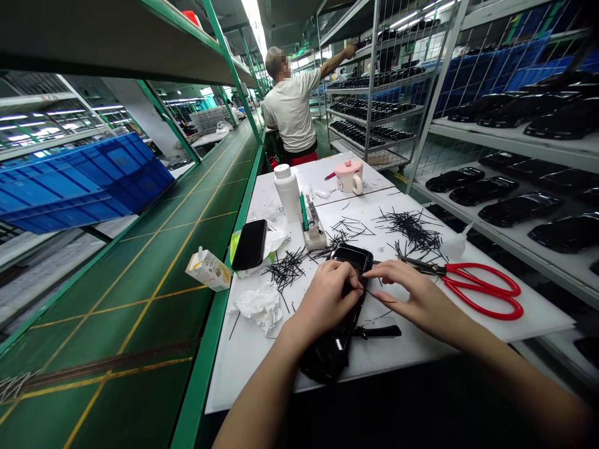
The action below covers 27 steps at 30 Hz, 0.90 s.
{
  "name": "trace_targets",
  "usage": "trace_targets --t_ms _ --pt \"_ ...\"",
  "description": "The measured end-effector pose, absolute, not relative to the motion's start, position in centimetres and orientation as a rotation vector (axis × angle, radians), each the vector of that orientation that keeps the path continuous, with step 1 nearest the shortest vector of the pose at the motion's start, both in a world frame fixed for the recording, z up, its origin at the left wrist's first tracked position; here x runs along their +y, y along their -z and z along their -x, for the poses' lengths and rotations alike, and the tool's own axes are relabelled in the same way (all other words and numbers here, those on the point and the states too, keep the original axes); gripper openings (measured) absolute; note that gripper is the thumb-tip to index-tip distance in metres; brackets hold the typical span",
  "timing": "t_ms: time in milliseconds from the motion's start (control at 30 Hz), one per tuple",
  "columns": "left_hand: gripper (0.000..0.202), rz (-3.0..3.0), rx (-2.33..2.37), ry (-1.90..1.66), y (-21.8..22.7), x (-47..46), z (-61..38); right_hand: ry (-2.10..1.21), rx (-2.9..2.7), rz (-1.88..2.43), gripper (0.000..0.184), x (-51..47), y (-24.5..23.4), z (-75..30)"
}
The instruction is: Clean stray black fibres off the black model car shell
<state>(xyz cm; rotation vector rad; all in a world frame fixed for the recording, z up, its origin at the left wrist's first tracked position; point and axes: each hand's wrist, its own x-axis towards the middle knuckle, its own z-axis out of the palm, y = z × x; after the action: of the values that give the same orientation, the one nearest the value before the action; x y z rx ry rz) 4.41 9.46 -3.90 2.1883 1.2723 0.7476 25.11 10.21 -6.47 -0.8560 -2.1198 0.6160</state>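
no readable text, print on the small carton too blurred

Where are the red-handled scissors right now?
In the head view, the red-handled scissors lie on the white tabletop, just right of the person's right hand, blades toward it, with a small white squeeze bottle just beyond them.

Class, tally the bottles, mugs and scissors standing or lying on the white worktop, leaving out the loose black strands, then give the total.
Bottles: 2 (white plastic bottle, squeeze bottle)
Mugs: 1 (pink mug)
Scissors: 1 (red-handled scissors)
Total: 4
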Motion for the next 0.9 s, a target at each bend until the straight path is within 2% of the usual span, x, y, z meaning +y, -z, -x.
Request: trace_targets --t_ms 167,333,533,900 --pt "0.026 -2.183 1.315 -0.753 4.2 9.4 -4.4 -0.496 -2.083 0.822 0.008 10.4 8.0 -23.9" --pt "0.025 -2.219 1.300 -0.740 4.2 9.4 -4.5 -0.475 -2.022 0.826 0.011 9.9 8.5 -23.5" --pt "0.023 -2.281 1.285 -0.729 4.5 9.3 -4.6 -0.703 -2.014 0.886 0.009 9.9 8.5 -24.3" --pt "0.020 -2.303 1.352 -0.694 4.6 9.2 -4.9 -1.042 -2.108 0.881 0.018 11.0 7.6 -25.6"
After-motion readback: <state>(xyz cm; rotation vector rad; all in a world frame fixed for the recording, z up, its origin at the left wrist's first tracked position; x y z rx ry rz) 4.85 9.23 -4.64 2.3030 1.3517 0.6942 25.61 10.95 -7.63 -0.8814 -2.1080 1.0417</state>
